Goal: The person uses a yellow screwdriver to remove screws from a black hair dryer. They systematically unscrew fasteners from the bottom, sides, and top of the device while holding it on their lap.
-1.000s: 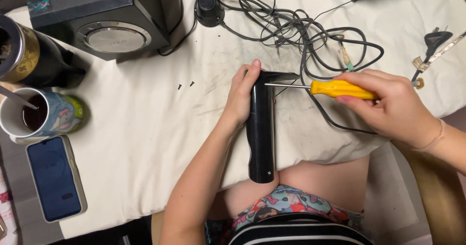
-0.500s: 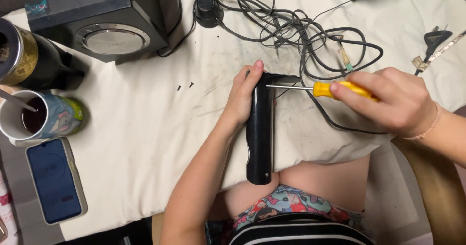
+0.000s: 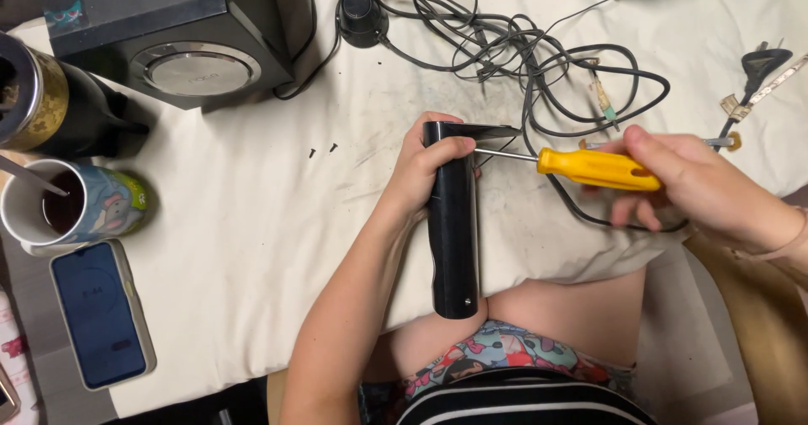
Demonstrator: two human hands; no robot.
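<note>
Nearest you, the black tube-shaped housing (image 3: pixel 452 223) stands on end against your lap at the edge of the white cloth (image 3: pixel 252 248) covering the worktop. Your left hand (image 3: pixel 425 168) is wrapped around its upper end, fingers curled over the top edge. Your right hand (image 3: pixel 699 185) is closed on the yellow-handled screwdriver (image 3: pixel 589 167), whose metal shaft lies level and meets the housing's top. Left of you sit a smartphone (image 3: pixel 101 311) and a patterned mug (image 3: pixel 71 210). Two small screws (image 3: pixel 322 149) lie beyond; farther off are tangled cables (image 3: pixel 539 55) and a black speaker (image 3: pixel 168 29).
</note>
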